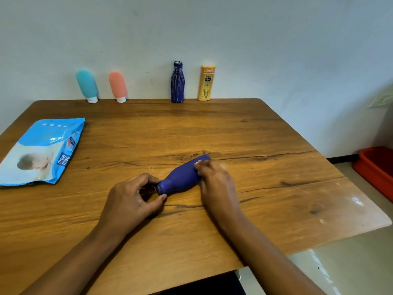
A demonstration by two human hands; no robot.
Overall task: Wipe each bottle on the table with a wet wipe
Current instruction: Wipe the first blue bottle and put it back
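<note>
Head view: the blue bottle (180, 177) lies on its side mid-way across the table (276, 188), its neck near-left pinched by the left hand (131, 199), its wide body far-right gripped by the right hand (217, 182).

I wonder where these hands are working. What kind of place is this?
Probably a room at home, not certain: a wooden table against a bare wall, a yellow lotion bottle at its back edge, and a pack of baby wipes.
</note>
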